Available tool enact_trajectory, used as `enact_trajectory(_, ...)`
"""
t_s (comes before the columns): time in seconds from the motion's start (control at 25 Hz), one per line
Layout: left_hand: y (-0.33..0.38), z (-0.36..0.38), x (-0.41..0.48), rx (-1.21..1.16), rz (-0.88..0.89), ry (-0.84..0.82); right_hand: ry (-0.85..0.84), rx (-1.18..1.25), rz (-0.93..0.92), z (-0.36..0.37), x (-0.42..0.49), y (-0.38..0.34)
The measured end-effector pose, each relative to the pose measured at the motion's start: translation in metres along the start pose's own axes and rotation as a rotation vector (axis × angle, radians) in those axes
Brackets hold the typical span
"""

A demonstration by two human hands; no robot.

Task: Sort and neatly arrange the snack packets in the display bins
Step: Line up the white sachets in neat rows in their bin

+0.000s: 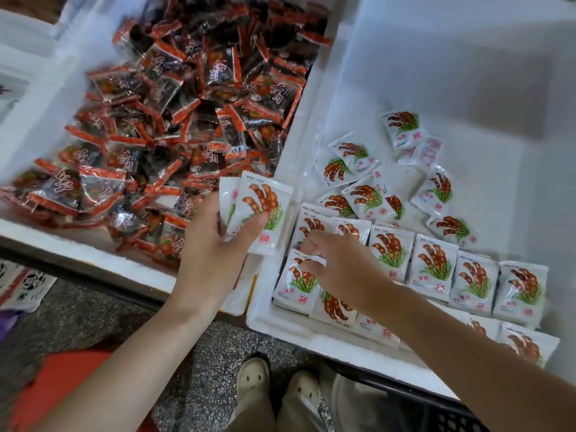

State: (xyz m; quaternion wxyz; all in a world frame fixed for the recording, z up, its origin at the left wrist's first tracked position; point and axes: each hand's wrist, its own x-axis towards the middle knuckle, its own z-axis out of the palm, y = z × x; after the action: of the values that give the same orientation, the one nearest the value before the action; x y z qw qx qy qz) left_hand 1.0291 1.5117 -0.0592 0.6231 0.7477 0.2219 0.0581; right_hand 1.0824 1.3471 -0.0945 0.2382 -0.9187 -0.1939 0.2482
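Note:
My left hand (215, 244) grips a small stack of white tamarind packets (261, 207) above the wall between two white foam bins. My right hand (339, 269) pinches the top edge of one white packet (296, 282) at the near left corner of the right bin (467, 73). A neat row of white packets (436, 266) lies along that bin's near side, with several loose ones (358, 188) scattered behind. The left bin (28, 120) is heaped with red-and-black packets (174, 120).
A speckled floor (202, 353), my feet in pale shoes (252, 381) and something red (62, 385) lie below the bins. A black-and-white packet (25, 285) sits at the lower left. The right bin's far half is bare white foam.

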Motion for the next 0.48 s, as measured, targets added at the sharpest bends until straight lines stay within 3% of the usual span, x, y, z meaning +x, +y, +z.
enact_trajectory(0.12, 0.002, 0.002, -0.004, -0.035, -0.026, -0.053, 0.077, -0.019, -0.061, -0.001, -0.001, 0.003)
enact_trajectory(0.28, 0.0, 0.006, -0.005, -0.085, -0.089, -0.09, 0.311, 0.329, -0.031, -0.019, -0.004, -0.007)
enact_trajectory(0.4, -0.001, 0.012, -0.003, -0.106, -0.114, -0.145, 0.262, 0.596, -0.008, -0.034, -0.003, -0.021)
enact_trajectory(0.48, -0.001, 0.016, -0.003, -0.11, -0.106, -0.178, 0.194, 0.534, -0.023, -0.037, -0.003, -0.027)
